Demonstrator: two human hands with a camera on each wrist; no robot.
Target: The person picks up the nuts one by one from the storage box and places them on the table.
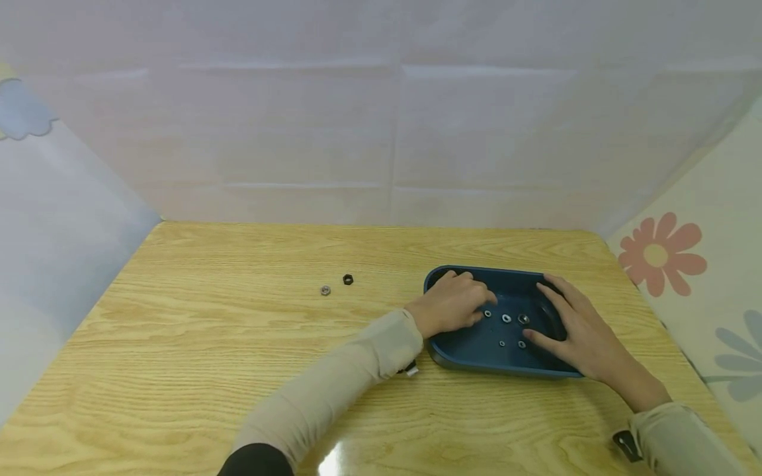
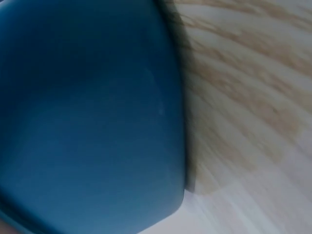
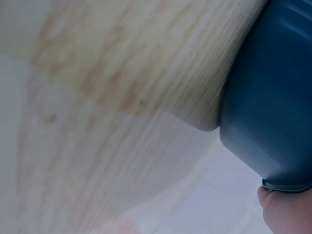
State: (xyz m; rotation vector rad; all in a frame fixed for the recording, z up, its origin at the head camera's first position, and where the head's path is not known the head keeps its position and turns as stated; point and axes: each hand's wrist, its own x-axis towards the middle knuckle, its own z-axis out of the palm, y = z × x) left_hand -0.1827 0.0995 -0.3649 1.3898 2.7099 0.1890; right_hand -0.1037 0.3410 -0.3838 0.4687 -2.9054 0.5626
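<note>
My left hand (image 1: 454, 303) reaches over the left end of a dark blue tray (image 1: 476, 357), its fingers loosely bent inside and thumb and forefinger apart. My right hand (image 1: 574, 327) spans the tray's right end, fingers spread near the far rim and thumb over the inside. Between the hands, several small metal nuts lie on the tray floor, among them a silver nut (image 1: 507, 318) and a darker-centred nut (image 1: 523, 319). The left wrist view shows the tray's smooth blue wall (image 2: 107, 126) up close. In the right wrist view, a fingertip (image 3: 287, 209) touches the rim.
On the wood-grain table (image 1: 196, 344), left of the tray, lie a silver hex nut (image 1: 325, 290) and a black hex nut (image 1: 348, 279). A pale sheet (image 1: 286, 132) hangs behind the table. A flower-printed sheet (image 1: 714, 198) stands along the right side.
</note>
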